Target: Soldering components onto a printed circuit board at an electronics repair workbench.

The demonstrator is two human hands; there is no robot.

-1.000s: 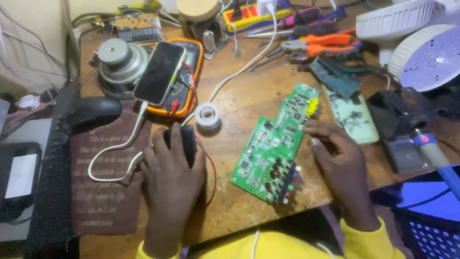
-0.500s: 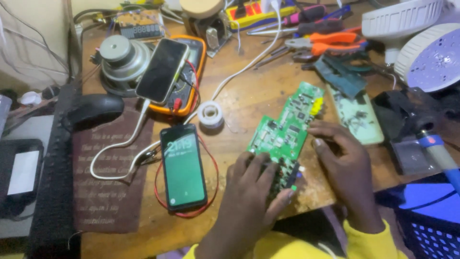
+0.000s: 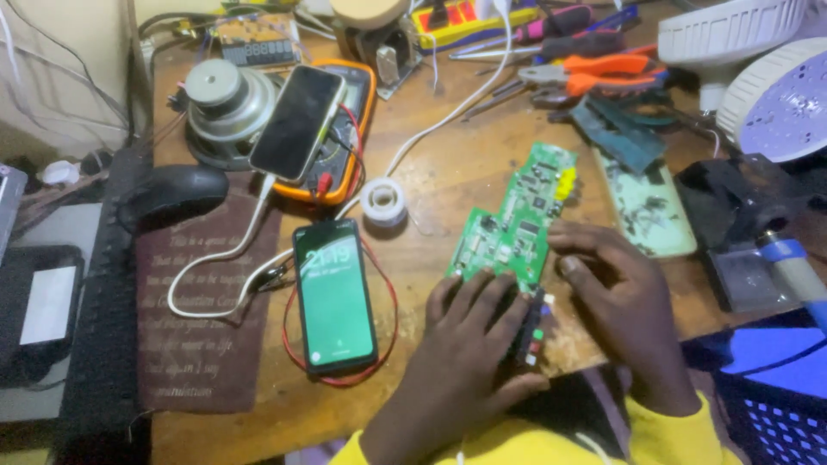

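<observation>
A green circuit board point(image 3: 515, 226) lies tilted on the wooden workbench point(image 3: 448, 172), right of centre. The left hand point(image 3: 469, 362) rests flat on its near end, fingers spread and open, covering that part. The right hand point(image 3: 620, 297) presses its curled fingers against the board's right edge, gripping nothing fully. Just left lies a smartphone point(image 3: 333, 295) with a lit green screen, ringed by a red wire point(image 3: 388, 331). A solder spool point(image 3: 382, 201) sits beyond it. Farther left, a second phone point(image 3: 297, 123) leans on an orange multimeter point(image 3: 355, 146), beside a loudspeaker driver point(image 3: 226, 103). Orange-handled pliers point(image 3: 594, 77) lie at the far right.
</observation>
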